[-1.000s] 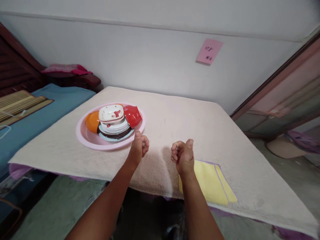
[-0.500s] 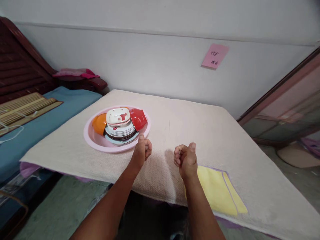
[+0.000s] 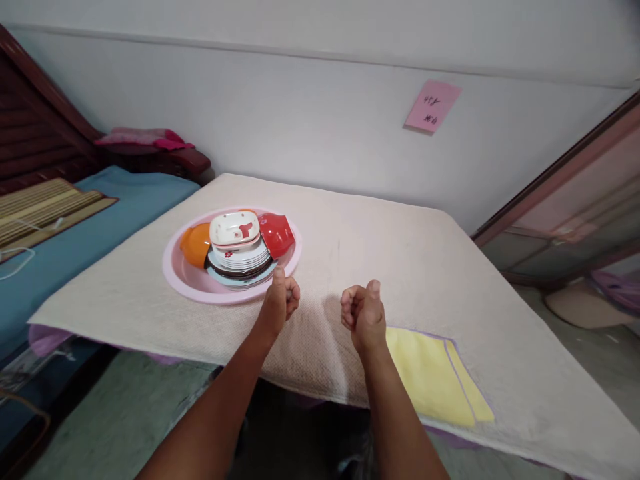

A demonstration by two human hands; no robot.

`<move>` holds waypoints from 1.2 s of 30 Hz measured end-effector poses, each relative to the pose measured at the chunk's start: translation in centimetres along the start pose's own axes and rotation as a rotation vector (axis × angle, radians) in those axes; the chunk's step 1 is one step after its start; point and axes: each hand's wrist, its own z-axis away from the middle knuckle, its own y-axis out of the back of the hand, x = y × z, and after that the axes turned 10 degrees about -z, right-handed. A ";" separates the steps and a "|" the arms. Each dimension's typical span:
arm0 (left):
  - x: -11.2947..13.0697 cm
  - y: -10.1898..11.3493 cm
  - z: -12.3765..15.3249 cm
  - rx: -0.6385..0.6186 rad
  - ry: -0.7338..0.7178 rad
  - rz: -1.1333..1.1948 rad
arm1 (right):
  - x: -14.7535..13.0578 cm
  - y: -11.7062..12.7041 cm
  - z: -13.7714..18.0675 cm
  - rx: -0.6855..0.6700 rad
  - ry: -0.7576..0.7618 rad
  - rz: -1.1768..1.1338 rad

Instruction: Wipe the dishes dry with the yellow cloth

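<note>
Holding both hands empty, curled into loose fists & well apart, L hand (image 3: pixel 277 307) just beside the pink plastic basin (image 3: pixel 170 273) w/ stacked plates (image 3: pixel 237 257) (R hand (image 3: pixel 365 317) farther off), basin lying ahead & left of it on the counter (image 3: pixel 400 253).

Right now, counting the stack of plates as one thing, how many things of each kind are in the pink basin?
bowls: 2 (orange bowl, red bowl)
white dish: 1
plate stack: 1
Total: 4
</note>
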 end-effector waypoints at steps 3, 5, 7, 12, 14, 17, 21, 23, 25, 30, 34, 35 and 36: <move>-0.3 -0.1 -0.3 -0.003 0.005 0.001 | 0.2 0.0 -0.2 0.004 -0.010 0.014; -0.5 -0.2 -0.6 -0.001 0.012 -0.017 | 0.3 0.1 -0.3 0.014 -0.026 0.023; -0.7 -0.5 -0.8 -0.003 0.037 -0.059 | 0.5 0.3 -0.4 0.023 -0.074 0.052; -1.5 -1.8 -1.0 -0.053 -0.016 -0.415 | 1.4 1.6 -0.8 -0.015 -0.191 0.317; -2.0 -2.3 -0.9 -0.084 -0.111 -0.619 | 1.9 2.3 -1.0 -0.065 -0.163 0.464; -3.0 -2.6 -0.8 -0.147 -0.163 -0.904 | 2.1 3.3 -1.2 -0.083 -0.113 0.649; -4.1 -2.9 -0.9 -0.249 -0.113 -1.202 | 0.7 4.9 -0.5 0.047 0.027 0.778; -4.4 -3.2 -0.9 -0.303 -0.109 -1.235 | -0.5 5.9 0.3 0.129 0.141 0.987; -4.5 -3.6 -0.8 -0.332 -0.112 -1.221 | -1.4 7.0 1.3 0.201 0.194 1.255; -4.0 -5.0 -0.7 -0.324 -0.093 -1.201 | -1.6 9.4 4.0 0.188 -0.060 1.580; -4.0 -6.2 -0.6 -0.331 -0.105 -1.204 | -0.9 10.8 4.6 0.077 -0.079 1.670; -4.1 -6.5 -0.5 -0.332 -0.108 -1.211 | -0.9 11.2 4.5 0.074 -0.063 1.686; -4.1 -6.8 -0.4 -0.335 -0.111 -1.217 | -1.0 11.7 4.2 0.079 -0.057 1.687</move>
